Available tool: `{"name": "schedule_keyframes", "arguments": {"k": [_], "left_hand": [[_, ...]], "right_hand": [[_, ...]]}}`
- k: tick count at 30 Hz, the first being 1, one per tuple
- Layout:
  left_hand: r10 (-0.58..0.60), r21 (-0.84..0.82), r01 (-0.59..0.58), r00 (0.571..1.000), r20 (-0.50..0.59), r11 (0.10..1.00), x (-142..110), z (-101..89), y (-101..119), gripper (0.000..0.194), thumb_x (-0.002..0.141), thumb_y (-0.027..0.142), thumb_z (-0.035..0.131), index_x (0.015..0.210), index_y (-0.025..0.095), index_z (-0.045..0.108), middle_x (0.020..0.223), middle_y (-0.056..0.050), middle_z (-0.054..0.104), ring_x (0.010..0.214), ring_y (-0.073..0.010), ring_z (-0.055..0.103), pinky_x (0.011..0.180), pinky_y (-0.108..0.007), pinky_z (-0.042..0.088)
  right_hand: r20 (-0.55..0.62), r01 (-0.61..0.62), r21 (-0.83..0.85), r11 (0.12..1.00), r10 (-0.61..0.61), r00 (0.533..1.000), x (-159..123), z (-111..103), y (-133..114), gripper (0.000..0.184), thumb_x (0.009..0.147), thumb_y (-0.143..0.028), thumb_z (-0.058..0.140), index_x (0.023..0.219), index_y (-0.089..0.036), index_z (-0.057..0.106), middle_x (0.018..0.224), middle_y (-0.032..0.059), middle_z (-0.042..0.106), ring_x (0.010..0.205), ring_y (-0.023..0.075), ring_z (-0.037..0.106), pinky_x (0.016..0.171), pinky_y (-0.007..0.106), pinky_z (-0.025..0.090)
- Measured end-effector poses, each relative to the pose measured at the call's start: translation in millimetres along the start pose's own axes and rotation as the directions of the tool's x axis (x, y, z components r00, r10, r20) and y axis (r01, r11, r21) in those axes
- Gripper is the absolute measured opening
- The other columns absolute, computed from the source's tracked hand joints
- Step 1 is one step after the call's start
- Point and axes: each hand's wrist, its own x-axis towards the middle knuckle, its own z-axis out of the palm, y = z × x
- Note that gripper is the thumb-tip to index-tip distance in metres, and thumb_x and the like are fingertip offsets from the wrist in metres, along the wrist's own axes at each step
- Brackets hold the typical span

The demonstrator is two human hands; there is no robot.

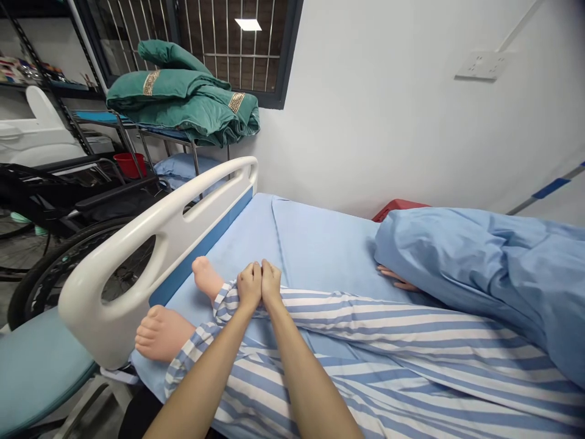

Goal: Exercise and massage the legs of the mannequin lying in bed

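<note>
A care manikin in blue-and-white striped trousers [365,317] lies on the bed, its feet towards the white end board. My left hand [249,284] and my right hand [271,280] sit side by side on its farther lower leg, just above the ankle. Fingers of both hands are curled over the striped cloth, and their tips are hidden on the far side. The farther bare foot [206,277] points up beyond my left hand. Nearer to me rests the other bare foot [163,333], its leg passing beneath my forearms.
A blue quilt [461,268] covers the manikin's upper part, with some fingers [397,278] showing under its edge. The bed's end board [109,286] stands at the left. Past it are a wheelchair [86,201], a teal seat [41,366] and folded green quilts [192,97].
</note>
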Motion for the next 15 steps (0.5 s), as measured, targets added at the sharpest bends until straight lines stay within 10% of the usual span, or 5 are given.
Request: {"name": "schedule_keyframes", "arguments": {"k": [4,9,15], "left_hand": [[-0.036,0.055,0.039,0.998,-0.055,0.998,-13,-41.6,-18,0.044,0.085,0.036,0.023,0.053,0.025,0.051,0.046,-0.006,0.050,0.066,-0.0228,0.052,0.055,-0.033,0.033],[0.089,0.034,-0.090,0.995,0.034,0.995,15,40.3,6,0.035,0.084,0.036,0.032,0.059,0.021,0.051,0.060,-0.003,0.058,0.065,-0.0159,0.050,0.059,-0.027,0.034],[0.217,0.001,-0.217,0.976,-0.017,0.976,26,78.6,12,0.037,0.086,0.034,0.029,0.058,0.019,0.047,0.058,-0.002,0.056,0.057,-0.0120,0.047,0.058,-0.024,0.031]], "right_hand": [[0.039,0.058,-0.242,0.968,-0.050,0.998,0,-4,-17,0.034,0.080,-0.037,0.036,0.050,-0.021,0.034,0.047,-0.0032,0.037,0.048,0.0113,0.035,0.047,0.024,0.027],[0.253,0.399,-0.514,0.759,-0.310,0.916,-1,-23,-24,0.034,0.085,-0.036,0.038,0.056,-0.020,0.044,0.051,-0.0017,0.045,0.050,0.0115,0.038,0.052,0.025,0.024],[0.186,0.306,-0.444,0.842,-0.247,0.951,2,-34,-3,0.040,0.087,-0.037,0.033,0.053,-0.019,0.041,0.049,-0.0024,0.043,0.049,0.0105,0.037,0.050,0.024,0.025]]}}
